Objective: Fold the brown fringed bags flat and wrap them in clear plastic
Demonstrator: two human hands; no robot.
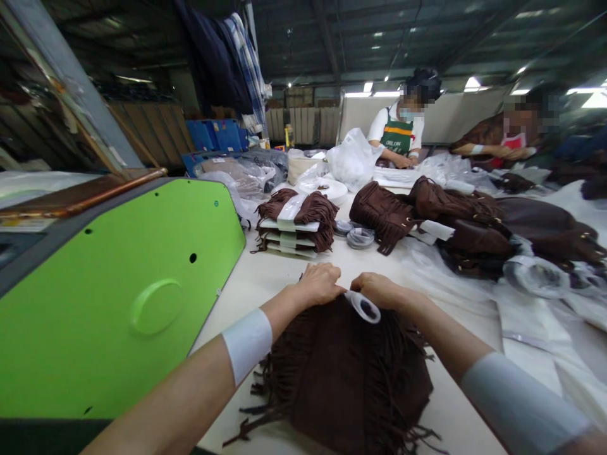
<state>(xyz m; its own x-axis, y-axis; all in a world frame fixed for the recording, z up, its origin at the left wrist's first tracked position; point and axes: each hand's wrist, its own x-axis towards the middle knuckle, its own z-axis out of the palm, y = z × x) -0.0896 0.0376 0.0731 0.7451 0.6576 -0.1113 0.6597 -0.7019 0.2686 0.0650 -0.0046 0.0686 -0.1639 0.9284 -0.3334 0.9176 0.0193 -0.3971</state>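
A dark brown fringed bag [332,379] lies on the white table in front of me, its fringes spread to both sides. At its far edge my left hand [320,283] is closed, fingertips pinched together. My right hand [379,291] is curled at the same edge, just to the right. Between the two hands sits a white ring-shaped piece [366,308], resting over the top of the bag. The fingertips of both hands are partly hidden, so what exactly they pinch does not show.
Stacked fringed brown pieces with white bands [296,221] stand beyond my hands. More brown bags [455,221] lie at the right, near clear plastic wrapping [436,272]. A green machine panel [118,303] rises on the left. Two people [398,133] work at the back.
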